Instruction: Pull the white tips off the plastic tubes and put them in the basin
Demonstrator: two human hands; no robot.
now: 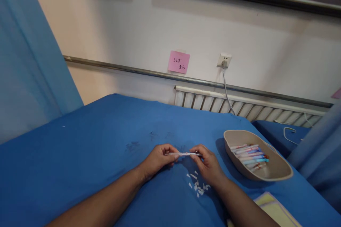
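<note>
My left hand (159, 158) and my right hand (207, 163) rest on a blue cloth-covered table (93, 141). Between them they hold a thin white pen (184, 154) lying level, each hand pinching one end with curled fingers. Just below the right hand lies a small heap of white paper scraps (197, 185). To the right stands a beige oval tray (277, 172) with several coloured pens (250, 156) in it.
A yellowish pad (277, 211) lies at the table's near right corner. Behind the table are a white radiator (247, 108), a wall socket (224, 60) with a cable, and a pink note (178, 61). Blue curtains hang at left and right.
</note>
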